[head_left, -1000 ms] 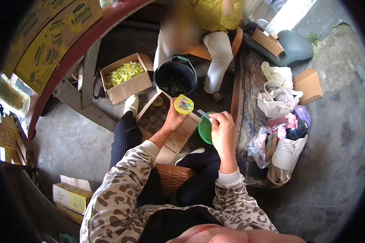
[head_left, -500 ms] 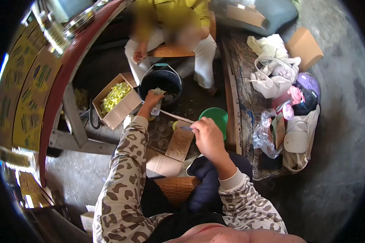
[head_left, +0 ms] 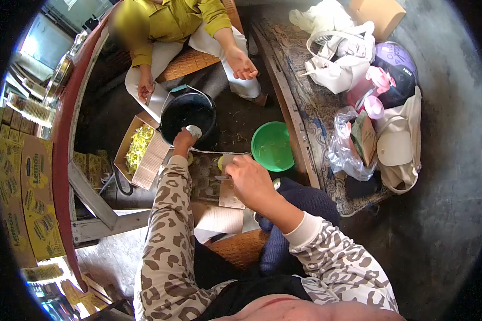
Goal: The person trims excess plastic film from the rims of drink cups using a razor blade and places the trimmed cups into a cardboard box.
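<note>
My left hand (head_left: 183, 141) is closed on a pale round piece (head_left: 194, 131), at the near rim of a black bucket (head_left: 209, 134) with a teal-gripped handle. My right hand (head_left: 247, 182) is closed around a small knife (head_left: 219, 177), its thin grey blade pointing left. Below my hands, several translucent round things (head_left: 204, 166) lie close together on the floor. A piece of cardboard (head_left: 230, 196) lies under my right hand. Right of the bucket sits a green basin (head_left: 272, 146) with small scraps in it.
A cardboard box (head_left: 151, 160) holds yellow-green shavings (head_left: 140, 145). Opposite sits a co-worker in a yellow-green top (head_left: 177, 21). On the patterned platform (head_left: 300, 109) at right lie bags (head_left: 399, 144) and a purple-black helmet (head_left: 396, 67). A red-edged table (head_left: 61, 144) runs along the left.
The view has swung, so the surroundings sit differently. My right hand is closer to my left. The co-worker's one hand is now held out, palm up, and their head has shifted left.
</note>
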Demonstrator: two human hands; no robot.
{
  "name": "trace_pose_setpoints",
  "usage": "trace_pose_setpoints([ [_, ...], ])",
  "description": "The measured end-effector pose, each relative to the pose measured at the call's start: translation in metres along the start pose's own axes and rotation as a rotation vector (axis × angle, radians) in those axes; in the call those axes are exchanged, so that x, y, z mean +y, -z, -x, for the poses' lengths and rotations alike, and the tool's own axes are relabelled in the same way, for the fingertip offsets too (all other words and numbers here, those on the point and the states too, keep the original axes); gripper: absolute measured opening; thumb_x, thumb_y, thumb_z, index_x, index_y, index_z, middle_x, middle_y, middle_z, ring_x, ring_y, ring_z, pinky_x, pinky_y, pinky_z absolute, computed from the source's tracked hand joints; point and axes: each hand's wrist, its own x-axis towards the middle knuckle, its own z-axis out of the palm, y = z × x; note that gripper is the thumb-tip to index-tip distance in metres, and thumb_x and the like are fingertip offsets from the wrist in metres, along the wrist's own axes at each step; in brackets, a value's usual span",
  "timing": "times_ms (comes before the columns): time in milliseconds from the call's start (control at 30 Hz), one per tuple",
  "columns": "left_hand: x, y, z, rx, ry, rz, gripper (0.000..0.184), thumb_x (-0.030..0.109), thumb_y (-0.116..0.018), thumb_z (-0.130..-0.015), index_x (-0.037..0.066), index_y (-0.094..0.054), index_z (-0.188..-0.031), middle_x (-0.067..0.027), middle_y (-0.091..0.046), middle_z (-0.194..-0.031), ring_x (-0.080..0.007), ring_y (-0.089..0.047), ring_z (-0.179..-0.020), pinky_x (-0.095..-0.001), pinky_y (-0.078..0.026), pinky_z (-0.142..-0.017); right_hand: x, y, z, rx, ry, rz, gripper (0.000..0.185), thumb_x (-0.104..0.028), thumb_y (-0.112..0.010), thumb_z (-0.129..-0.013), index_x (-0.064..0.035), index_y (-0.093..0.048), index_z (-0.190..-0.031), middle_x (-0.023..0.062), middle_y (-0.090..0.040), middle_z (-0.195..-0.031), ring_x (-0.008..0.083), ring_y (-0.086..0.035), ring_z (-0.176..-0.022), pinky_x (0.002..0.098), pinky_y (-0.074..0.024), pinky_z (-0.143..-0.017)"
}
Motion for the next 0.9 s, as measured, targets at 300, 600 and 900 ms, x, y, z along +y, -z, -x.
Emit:
trace_pose_setpoints([
  [300,-0.006,0.029,0.027,0.095,-0.075,-0.063,0.065,0.039,-0.079,-0.071,0.009,-0.053,-0.123,-0.0205,-0.066,-0.111,-0.0382,-0.064,-0.105,-0.047,-0.053,-0.088,-0.006,0.0,0.005,0.036,0.039,-0.025,0.009,-0.003,-0.061,-0.074,-0.0025,-0.066,-0.081,0.0138,-0.062,-0.092,0.0298,-0.061,-0.094,0.0397,-0.0515,-0.082],
  [600,-0.018,0.021,0.017,0.147,-0.058,-0.085,0.063,0.04,-0.08,-0.069,0.012,-0.057,-0.121,-0.0169,-0.053,-0.123,-0.0386,-0.061,-0.108,-0.0481,-0.052,-0.087,-0.004,-0.009,0.005,0.083,0.047,-0.021,0.01,-0.007,-0.056,-0.077,-0.0014,-0.064,-0.08,0.0143,-0.061,-0.088,0.0313,-0.061,-0.092,0.0416,-0.0498,-0.08],
  [900,-0.029,0.017,0.017,0.153,-0.1,-0.108,0.068,0.04,-0.079,-0.068,0.007,-0.057,-0.123,-0.0213,-0.056,-0.121,-0.0386,-0.061,-0.107,-0.0485,-0.053,-0.086,-0.003,-0.011,0.004,0.062,0.021,-0.06,0.008,-0.005,-0.057,-0.075,-0.0011,-0.064,-0.078,0.0146,-0.062,-0.088,0.0313,-0.062,-0.091,0.0416,-0.0504,-0.079],
])
